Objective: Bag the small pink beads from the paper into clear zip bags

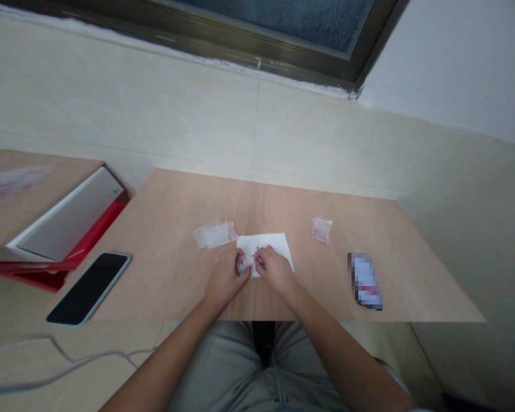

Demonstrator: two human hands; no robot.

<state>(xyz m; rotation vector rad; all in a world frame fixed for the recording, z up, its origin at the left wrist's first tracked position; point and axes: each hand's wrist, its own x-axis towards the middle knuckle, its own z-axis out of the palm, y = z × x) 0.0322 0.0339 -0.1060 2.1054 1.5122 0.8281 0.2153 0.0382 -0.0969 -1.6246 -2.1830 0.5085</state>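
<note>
My left hand (224, 276) is closed around a small clear plastic bag (241, 262) with a reddish edge, held over the left part of a white sheet of paper (285, 252). Small pink-red pieces (257, 250) lie in a loose cluster on the paper. At that cluster, the fingers of my right hand (277, 272) are drawn together in a pinch, close beside the bag. Whatever sits between those fingertips is too small to make out. Part of the paper is hidden under both hands.
Left of the paper's far corner lies a bundle of clear plastic bags (216, 234). A small bag with pink contents (321, 229) is at the right. A phone (90, 289) rests near the wooden table's (171, 194) left edge; a blurred-out object (366, 281) lies right.
</note>
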